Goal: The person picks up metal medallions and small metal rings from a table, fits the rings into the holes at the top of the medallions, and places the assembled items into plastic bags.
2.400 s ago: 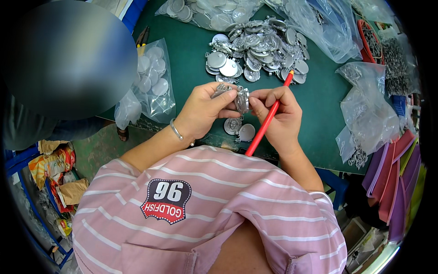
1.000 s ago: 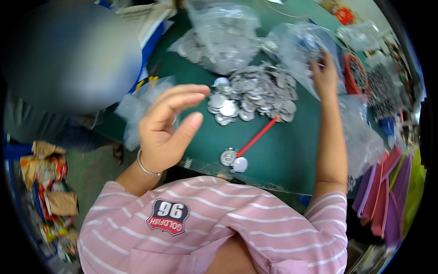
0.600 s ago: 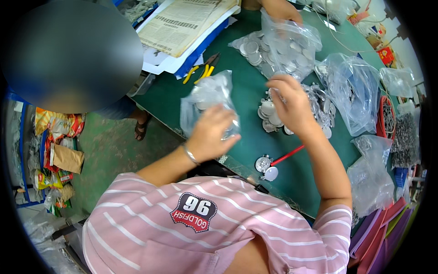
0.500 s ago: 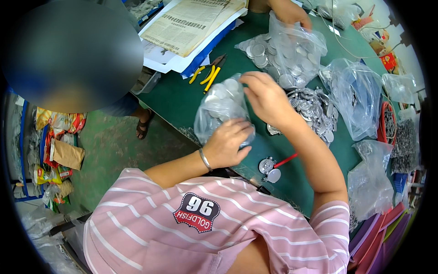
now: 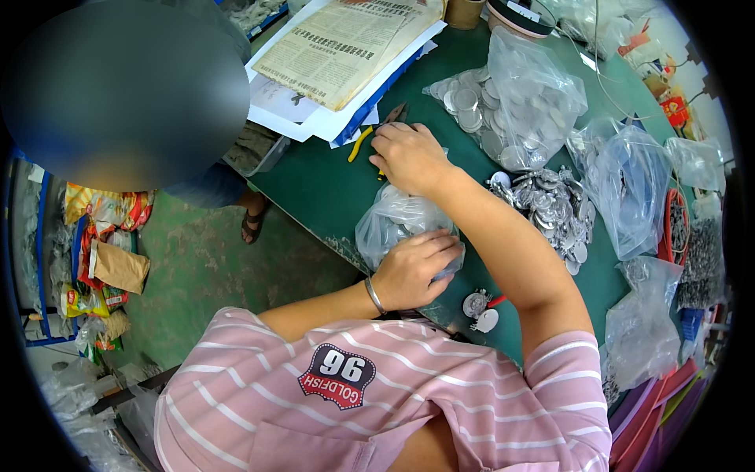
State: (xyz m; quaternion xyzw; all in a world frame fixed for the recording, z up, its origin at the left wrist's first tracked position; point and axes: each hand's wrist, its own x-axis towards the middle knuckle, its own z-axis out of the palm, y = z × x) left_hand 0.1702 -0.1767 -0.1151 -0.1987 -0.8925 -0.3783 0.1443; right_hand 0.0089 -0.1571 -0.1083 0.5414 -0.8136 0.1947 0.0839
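A clear plastic bag [image 5: 393, 212] of pale round discs lies at the near table edge. My left hand [image 5: 417, 267] is closed on its near end, fingers bent over the plastic. Beyond it, my right hand [image 5: 410, 160] reaches across the bag's far end to a pair of pliers [image 5: 360, 145] with yellow handles. Its fingers bend over one handle, and that handle's tip shows below them. The fingertips' undersides are hidden.
A larger bag of metal discs [image 5: 511, 110] stands beyond a heap of silver parts [image 5: 554, 208]. Two loose round pieces [image 5: 486, 320] lie near my right forearm. Papers [image 5: 338, 55] cover the far left; clear bags [image 5: 629, 189] lie right. Another person's blurred head [image 5: 126, 94] is at left.
My right hand has moved left from the bag's far end onto the pliers. My left hand stays on the bag. Another person's hand has left the large disc bag. The whole view has shifted slightly.
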